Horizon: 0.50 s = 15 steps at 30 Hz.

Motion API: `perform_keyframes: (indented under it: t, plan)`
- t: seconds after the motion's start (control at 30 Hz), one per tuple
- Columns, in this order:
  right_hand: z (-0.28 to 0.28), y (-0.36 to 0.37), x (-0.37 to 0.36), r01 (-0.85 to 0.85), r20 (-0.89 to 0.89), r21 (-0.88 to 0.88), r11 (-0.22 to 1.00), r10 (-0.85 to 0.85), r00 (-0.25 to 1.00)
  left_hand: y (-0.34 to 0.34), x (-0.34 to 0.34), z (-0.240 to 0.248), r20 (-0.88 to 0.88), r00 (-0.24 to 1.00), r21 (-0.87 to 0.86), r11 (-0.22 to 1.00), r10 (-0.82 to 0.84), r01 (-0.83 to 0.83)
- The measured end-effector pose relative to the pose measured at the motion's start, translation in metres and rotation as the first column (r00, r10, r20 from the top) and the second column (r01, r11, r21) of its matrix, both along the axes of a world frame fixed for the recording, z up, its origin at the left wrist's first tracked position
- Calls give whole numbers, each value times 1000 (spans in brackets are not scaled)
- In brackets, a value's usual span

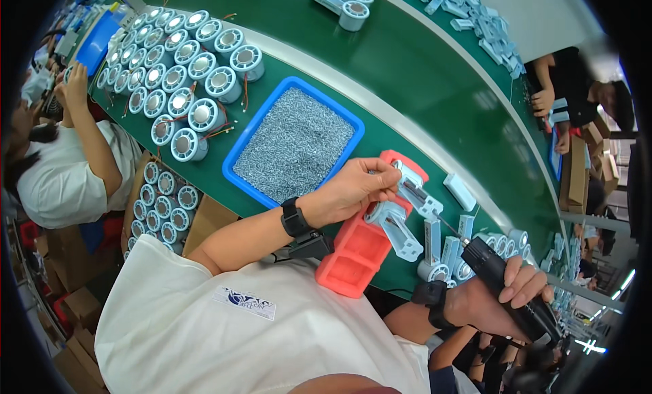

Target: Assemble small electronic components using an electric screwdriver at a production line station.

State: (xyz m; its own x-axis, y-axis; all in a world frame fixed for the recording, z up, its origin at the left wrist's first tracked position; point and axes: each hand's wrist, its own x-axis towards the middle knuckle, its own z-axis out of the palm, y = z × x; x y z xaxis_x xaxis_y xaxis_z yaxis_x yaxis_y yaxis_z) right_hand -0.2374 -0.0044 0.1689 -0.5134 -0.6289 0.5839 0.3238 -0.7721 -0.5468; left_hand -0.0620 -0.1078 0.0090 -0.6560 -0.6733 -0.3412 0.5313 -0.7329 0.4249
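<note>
My right hand (523,285) is wrapped around a black electric screwdriver (485,261), whose thin bit points up and left at the end of a light-blue handled housing (418,194). This open housing rests at the far end of a red moulded fixture (350,251). My left hand (367,182) is closed in a pinch over the housing's round end; what its fingertips hold, if anything, is too small to make out. A second light-blue housing (401,234) lies across the fixture, nearer to me, its handle pointing right and down.
Left of the fixture stands a blue tray (234,164) full of small metal screws. Many round light-blue motor units (180,102) with wires stand at the far left. More housings (441,248) crowd near the screwdriver. A green conveyor (421,75) curves behind; co-workers sit left and right.
</note>
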Motion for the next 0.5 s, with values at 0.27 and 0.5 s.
perform_keyframes:
  t: [0.27, 0.5]
  plan:
    - [-6, -8, 0, 99, 59, 14, 995, -100, 993, -4, 6, 5, 64, 996, -70, 996, -59, 63]
    - [-5, -5, -5, 28, 46, 30, 999, -29, 999, -6, 14, 12, 212, 961, -209, 953, -176, 221]
